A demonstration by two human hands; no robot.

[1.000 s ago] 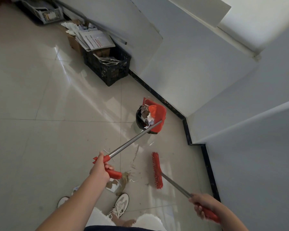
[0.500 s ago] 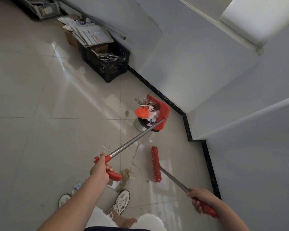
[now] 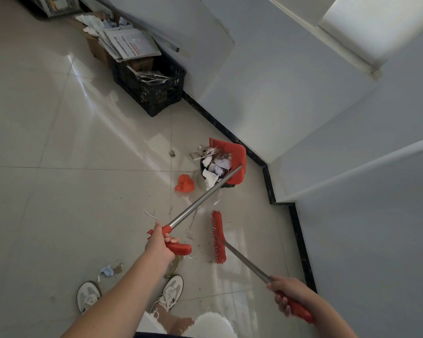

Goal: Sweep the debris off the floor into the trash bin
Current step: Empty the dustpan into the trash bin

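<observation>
Right hand (image 3: 288,297) clenched on broom grip; broom head (image 3: 217,236) on floor ahead.
Left hand (image 3: 159,245) grasping dustpan handle (image 3: 178,248); dustpan (image 3: 235,154) tipped over trash bin (image 3: 202,168) at pole's far end.
Red piece (image 3: 185,183), above bin 0.5 s ago, now on floor left of bin.
Printed sheets (image 3: 132,43) beyond: text unreadable.

The dustpan (image 3: 233,154) I hold is red on a silver pole with a red grip; my broom (image 3: 217,237) matches, red bristles, silver shaft. The bin (image 3: 201,167) is black, its paper scraps (image 3: 221,164) white. A black lattice crate (image 3: 154,89), cream floor tiles (image 3: 59,203), black white-flecked skirting (image 3: 266,174), white shoes (image 3: 169,293).
</observation>
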